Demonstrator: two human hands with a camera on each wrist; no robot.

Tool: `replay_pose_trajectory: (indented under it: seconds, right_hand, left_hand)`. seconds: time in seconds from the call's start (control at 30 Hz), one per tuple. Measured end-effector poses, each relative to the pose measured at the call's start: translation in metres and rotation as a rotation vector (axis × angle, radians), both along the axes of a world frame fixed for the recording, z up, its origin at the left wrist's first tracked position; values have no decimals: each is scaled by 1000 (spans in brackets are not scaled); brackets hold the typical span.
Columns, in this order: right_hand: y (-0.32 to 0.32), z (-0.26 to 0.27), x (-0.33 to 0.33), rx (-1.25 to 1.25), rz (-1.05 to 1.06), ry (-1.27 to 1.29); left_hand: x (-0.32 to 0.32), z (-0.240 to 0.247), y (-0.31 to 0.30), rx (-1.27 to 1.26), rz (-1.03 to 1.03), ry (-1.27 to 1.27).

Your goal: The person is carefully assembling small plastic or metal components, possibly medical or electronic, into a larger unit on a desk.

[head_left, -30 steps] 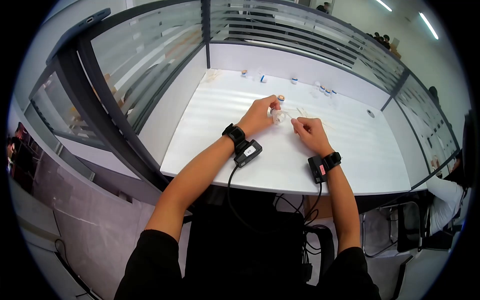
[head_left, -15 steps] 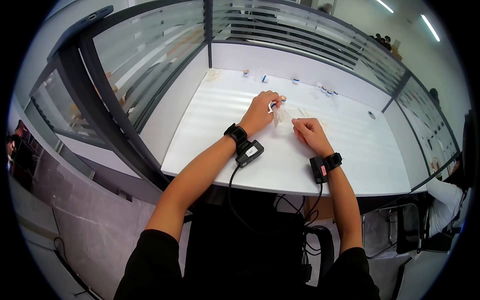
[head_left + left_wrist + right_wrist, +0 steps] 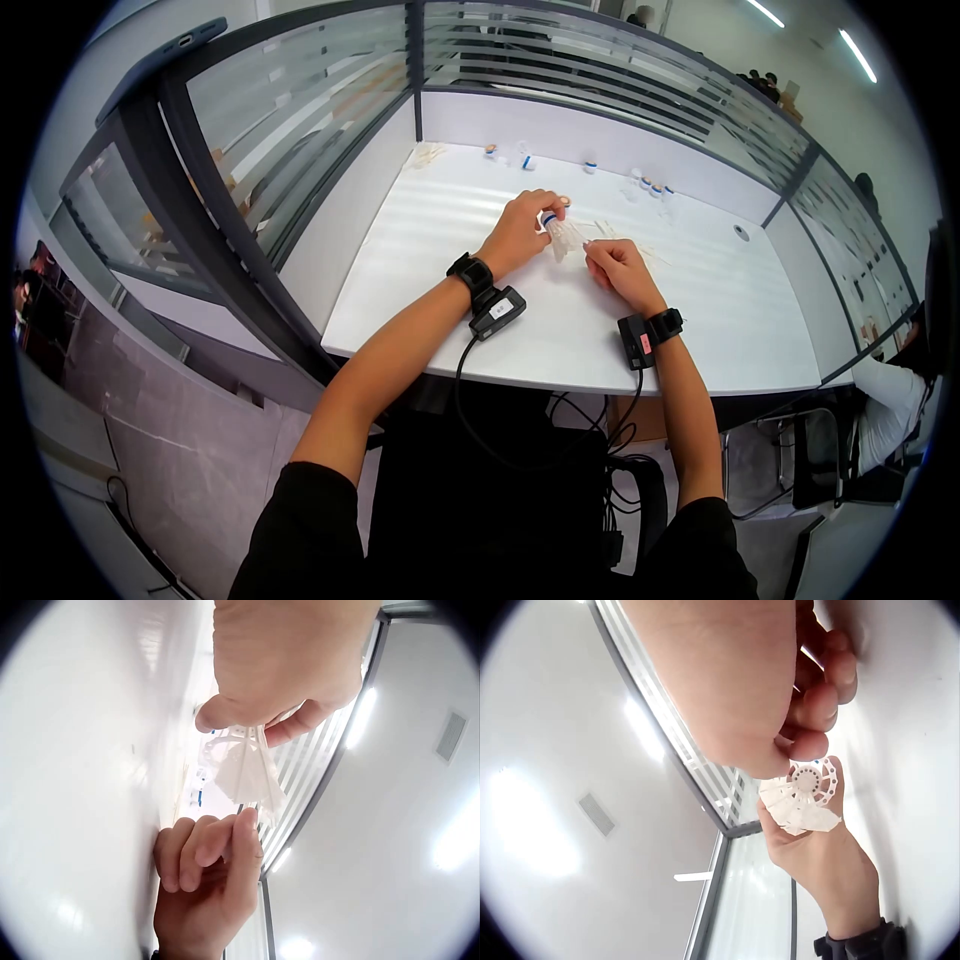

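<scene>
A white feathered shuttlecock [image 3: 563, 237] with a blue band at its cork hangs just above the white desk [image 3: 450, 270]. My left hand [image 3: 545, 213] grips it at the cork end, thumb and fingers curled round the stem ring [image 3: 244, 735]. My right hand [image 3: 594, 250] meets it from the right, and its thumb and index finger pinch the edge of the feather skirt [image 3: 251, 780]. The right wrist view looks into the shuttlecock [image 3: 804, 796] from the open side, with the left hand [image 3: 817, 851] behind it and the right hand [image 3: 799, 750] above it.
Several small blue-banded corks [image 3: 652, 183] stand along the back of the desk. Loose feathers [image 3: 628, 238] lie right of the hands, more [image 3: 426, 152] at the back left corner. Grey partitions with striped glass [image 3: 300, 110] wall the desk. A cable hole [image 3: 741, 228] sits far right.
The left hand has raised and turned the shuttlecock, so the blue-banded cork now points up and away. The right hand has shifted slightly toward the skirt.
</scene>
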State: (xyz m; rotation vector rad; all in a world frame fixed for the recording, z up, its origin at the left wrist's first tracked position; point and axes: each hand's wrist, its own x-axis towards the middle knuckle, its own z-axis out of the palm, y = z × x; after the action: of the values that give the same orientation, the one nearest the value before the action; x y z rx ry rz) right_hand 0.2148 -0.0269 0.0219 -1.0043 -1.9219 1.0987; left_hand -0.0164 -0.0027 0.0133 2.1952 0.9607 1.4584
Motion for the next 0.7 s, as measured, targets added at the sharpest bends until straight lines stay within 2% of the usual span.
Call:
replay_pose_trajectory:
  seconds: [0.7]
  right_hand:
    - [0, 3, 1, -4, 2, -25]
  left_hand:
    - [-1, -3, 1, -19, 0, 19]
